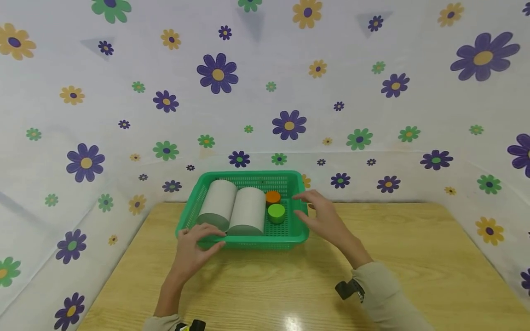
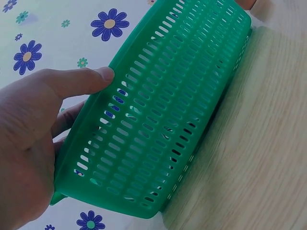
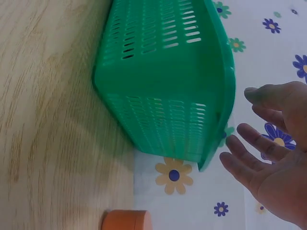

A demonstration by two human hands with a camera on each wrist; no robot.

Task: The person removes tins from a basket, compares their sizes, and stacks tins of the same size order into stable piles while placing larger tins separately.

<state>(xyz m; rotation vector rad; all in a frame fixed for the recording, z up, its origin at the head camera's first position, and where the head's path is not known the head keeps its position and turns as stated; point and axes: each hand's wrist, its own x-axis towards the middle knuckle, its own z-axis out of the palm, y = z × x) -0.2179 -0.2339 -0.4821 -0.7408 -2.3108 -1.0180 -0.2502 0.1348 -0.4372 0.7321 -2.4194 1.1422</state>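
Note:
A green plastic basket with slotted walls stands on the table. Inside it, two large white cylinders lie side by side, left of a small orange round piece and a bright green one. My left hand grips the basket's front rim near its left corner. The left wrist view shows that thumb on the outer wall, with the fingers partly hidden behind the rim. Beside the basket's right rim is my right hand, fingers spread and holding nothing; the right wrist view shows a gap between fingertips and rim.
The wooden table extends in front of the basket and to its right. Behind it hangs a white sheet printed with flowers. An orange cylinder shows at the bottom of the right wrist view, outside the basket's outline there.

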